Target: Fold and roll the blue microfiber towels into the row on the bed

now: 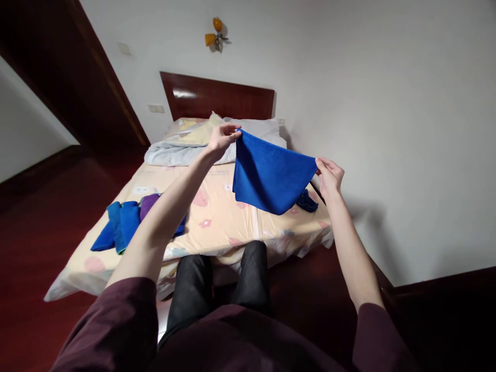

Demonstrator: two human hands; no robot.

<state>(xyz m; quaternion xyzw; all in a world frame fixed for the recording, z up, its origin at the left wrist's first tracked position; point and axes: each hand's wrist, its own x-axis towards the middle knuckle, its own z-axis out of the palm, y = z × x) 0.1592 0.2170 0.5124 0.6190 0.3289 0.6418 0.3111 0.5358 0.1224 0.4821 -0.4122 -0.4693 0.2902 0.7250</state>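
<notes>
Got both bare forearms stretched out over foot of bed. Pinching top corner of blue cloth with left hand, raised higher, thumb and fingers closed tight. Pinching opposite corner with right hand, held lower. Hanging spread in mid-air above bed, that cloth. Further back: pile of cloths on bed's left side, then pillows, headboard.

The middle of the bed lies bare beneath the hanging blue cloth. A heap of cloths takes its left side, a small dark cloth its right edge, bunched bedding its head; the wall stands close on the right.
</notes>
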